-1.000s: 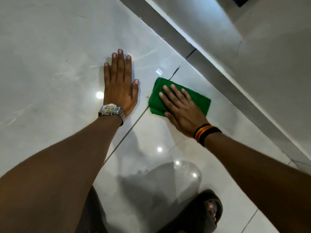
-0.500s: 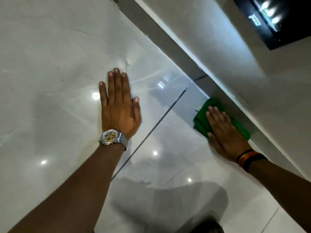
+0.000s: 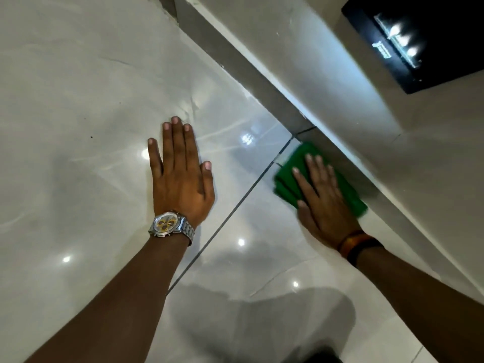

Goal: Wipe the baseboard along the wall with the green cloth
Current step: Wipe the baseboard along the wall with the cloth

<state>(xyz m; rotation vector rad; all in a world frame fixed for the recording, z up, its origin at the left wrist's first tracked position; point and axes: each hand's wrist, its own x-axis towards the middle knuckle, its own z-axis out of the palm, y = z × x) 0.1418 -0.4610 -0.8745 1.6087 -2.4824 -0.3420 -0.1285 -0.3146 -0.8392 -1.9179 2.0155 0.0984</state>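
Observation:
A folded green cloth (image 3: 286,179) lies where the glossy floor meets the grey baseboard (image 3: 251,74), which runs diagonally from top centre to lower right under a pale wall. My right hand (image 3: 323,197) lies flat on the cloth, fingers stretched out, pressing it against the foot of the baseboard just past a joint in the strip. Part of the cloth is hidden under the palm. My left hand (image 3: 180,176), with a metal wristwatch, rests palm down and spread on the floor tile to the left, apart from the cloth.
Shiny pale floor tiles (image 3: 78,127) with a dark grout line (image 3: 227,218) running between the hands. A black glossy panel (image 3: 419,43) is set in the wall at upper right. My shadow falls on the floor at the bottom.
My right hand has slid the cloth from the open floor over to the baseboard, then a little along it toward the joint. The left hand stays planted on the tile.

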